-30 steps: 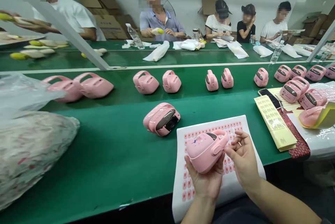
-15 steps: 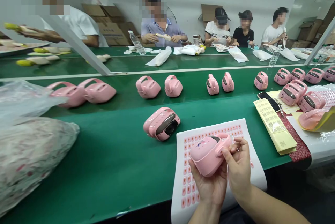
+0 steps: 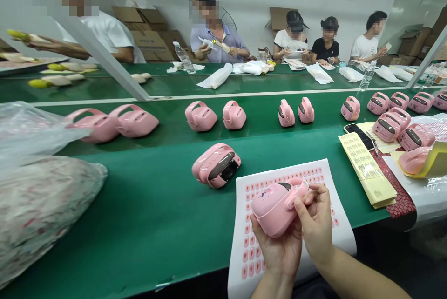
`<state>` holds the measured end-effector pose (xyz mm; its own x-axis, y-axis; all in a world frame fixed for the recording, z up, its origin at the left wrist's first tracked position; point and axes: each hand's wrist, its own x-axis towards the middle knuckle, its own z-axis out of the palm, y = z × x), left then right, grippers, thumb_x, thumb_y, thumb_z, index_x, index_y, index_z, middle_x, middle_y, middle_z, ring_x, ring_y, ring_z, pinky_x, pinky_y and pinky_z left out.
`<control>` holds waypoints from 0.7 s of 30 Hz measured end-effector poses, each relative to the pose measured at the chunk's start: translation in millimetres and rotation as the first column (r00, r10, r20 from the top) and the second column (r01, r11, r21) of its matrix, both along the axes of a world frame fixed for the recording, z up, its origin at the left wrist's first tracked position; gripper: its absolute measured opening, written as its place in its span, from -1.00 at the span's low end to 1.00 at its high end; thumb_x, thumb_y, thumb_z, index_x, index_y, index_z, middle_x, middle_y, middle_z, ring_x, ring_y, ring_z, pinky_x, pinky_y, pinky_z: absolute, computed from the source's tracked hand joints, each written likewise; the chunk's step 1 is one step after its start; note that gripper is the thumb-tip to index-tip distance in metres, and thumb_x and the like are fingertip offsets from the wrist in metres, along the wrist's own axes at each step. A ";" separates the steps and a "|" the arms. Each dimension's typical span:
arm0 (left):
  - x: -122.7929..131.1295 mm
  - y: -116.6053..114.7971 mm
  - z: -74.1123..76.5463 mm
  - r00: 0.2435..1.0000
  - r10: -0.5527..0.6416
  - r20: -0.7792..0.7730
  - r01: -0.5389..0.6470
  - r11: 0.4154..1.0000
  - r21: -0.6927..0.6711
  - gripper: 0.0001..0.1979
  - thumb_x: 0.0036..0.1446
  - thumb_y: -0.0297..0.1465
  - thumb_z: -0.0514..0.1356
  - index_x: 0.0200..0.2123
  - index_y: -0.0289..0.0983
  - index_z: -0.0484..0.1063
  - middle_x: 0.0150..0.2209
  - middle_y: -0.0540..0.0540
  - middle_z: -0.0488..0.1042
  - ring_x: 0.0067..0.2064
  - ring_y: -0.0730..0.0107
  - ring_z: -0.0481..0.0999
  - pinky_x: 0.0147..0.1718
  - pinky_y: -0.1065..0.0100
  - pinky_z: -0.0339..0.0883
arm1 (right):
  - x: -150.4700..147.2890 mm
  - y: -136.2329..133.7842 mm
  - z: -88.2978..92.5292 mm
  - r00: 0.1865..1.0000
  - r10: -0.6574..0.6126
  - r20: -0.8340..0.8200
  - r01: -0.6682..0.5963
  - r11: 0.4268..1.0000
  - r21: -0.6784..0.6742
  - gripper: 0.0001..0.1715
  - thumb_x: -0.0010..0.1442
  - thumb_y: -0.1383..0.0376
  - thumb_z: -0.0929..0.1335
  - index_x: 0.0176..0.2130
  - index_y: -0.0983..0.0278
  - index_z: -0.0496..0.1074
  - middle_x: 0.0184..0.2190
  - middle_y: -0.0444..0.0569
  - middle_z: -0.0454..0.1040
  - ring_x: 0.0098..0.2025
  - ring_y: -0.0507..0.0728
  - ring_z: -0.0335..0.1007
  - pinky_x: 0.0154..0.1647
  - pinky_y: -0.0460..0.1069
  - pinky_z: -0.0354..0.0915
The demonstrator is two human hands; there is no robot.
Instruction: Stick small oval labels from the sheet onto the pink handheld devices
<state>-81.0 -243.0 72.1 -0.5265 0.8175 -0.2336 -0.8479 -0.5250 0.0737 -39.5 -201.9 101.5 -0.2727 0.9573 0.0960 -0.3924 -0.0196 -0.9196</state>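
Observation:
A pink plastic handbag-shaped device [image 3: 274, 210] with a curved handle and a small printed design sits in my hands, tilted above a white sheet of small pink stickers [image 3: 289, 172]. My left hand [image 3: 275, 254] cradles it from below. My right hand [image 3: 316, 224] pinches the end of its handle between thumb and fingers. Just left of the sheet, a similar pink device [image 3: 216, 166] lies on its side on the green bench, its dark window showing. The underside of the held device is hidden.
A row of pink devices [image 3: 233, 115] stands on a green conveyor belt [image 3: 167, 126] beyond. A large plastic bag [image 3: 42, 206] lies at left. At right are yellow sticker sheets [image 3: 366, 171], a phone [image 3: 359, 136] and more pink devices. Several co-workers sit across the line.
My right hand has closed in on the handle end, and the device has turned slightly in my hands. The row of devices on the belt has shifted a little to the right.

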 end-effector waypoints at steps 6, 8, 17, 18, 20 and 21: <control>-2.0 -1.7 -7.4 0.999 -0.037 0.013 0.035 0.994 0.107 -0.27 0.07 -0.11 0.14 0.24 -0.32 0.08 -0.13 -0.27 0.54 -0.15 0.20 0.55 -0.11 0.33 0.40 | 2.8 4.2 -9.1 0.956 -0.253 0.150 0.155 0.866 0.476 -0.72 0.17 0.37 0.30 -0.10 0.18 0.22 -0.43 -0.16 0.28 -0.41 0.03 0.34 -0.32 -0.03 0.40; -4.4 -3.3 -10.6 0.998 -0.067 0.003 0.065 0.984 0.168 -0.29 0.09 -0.15 0.12 0.24 -0.34 0.05 -0.09 -0.30 0.52 -0.11 0.18 0.54 -0.05 0.30 0.37 | 7.4 8.6 -13.4 0.924 -0.365 0.114 0.174 0.667 0.724 -0.62 0.17 0.45 0.28 -0.01 0.18 0.22 -0.34 -0.09 0.37 -0.32 0.07 0.39 -0.28 0.00 0.40; -7.3 -6.3 -13.4 0.984 -0.121 -0.131 0.153 0.951 0.270 -0.56 0.14 -0.24 0.13 0.09 -0.22 0.32 0.01 -0.23 0.48 -0.03 0.23 0.50 -0.03 0.31 0.36 | 21.2 26.9 -15.9 0.876 -0.280 0.393 -0.091 0.704 0.705 -0.29 0.24 0.25 0.25 0.27 0.26 -0.12 0.16 0.26 0.20 0.19 0.31 0.19 0.08 0.29 0.26; -6.7 -6.4 -12.9 0.984 -0.122 -0.131 0.152 0.954 0.257 -0.58 0.14 -0.23 0.13 0.05 -0.22 0.36 -0.01 -0.23 0.50 -0.04 0.22 0.51 -0.04 0.29 0.37 | 20.3 28.8 -15.2 0.882 -0.201 0.427 -0.125 0.772 0.624 -0.28 0.25 0.22 0.25 0.27 0.26 -0.13 0.17 0.26 0.18 0.21 0.30 0.17 0.11 0.28 0.24; -7.8 -7.5 -13.0 0.985 -0.103 -0.138 0.130 0.970 0.205 -0.60 0.11 -0.19 0.14 0.00 -0.19 0.41 -0.06 -0.19 0.53 -0.04 0.15 0.51 -0.06 0.22 0.40 | 20.5 33.0 -17.4 0.892 -0.073 0.445 -0.174 0.856 0.487 -0.31 0.26 0.22 0.23 0.26 0.24 -0.14 0.16 0.24 0.18 0.18 0.26 0.22 0.12 0.24 0.24; -10.2 -8.9 -14.0 0.986 -0.075 -0.151 0.100 0.981 0.165 -0.61 0.09 -0.17 0.16 -0.02 -0.16 0.42 -0.09 -0.16 0.55 -0.04 0.11 0.51 -0.09 0.16 0.42 | 22.5 34.8 -21.1 0.893 -0.047 0.448 -0.175 0.879 0.443 -0.35 0.27 0.23 0.22 0.25 0.22 -0.12 0.15 0.22 0.19 0.15 0.24 0.26 0.10 0.23 0.27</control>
<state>-91.2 -251.9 58.1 -0.4690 0.8831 -0.0134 -0.8782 -0.4647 0.1129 -17.0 -167.1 80.4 -0.4512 0.8092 0.3764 0.0344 0.4372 -0.8987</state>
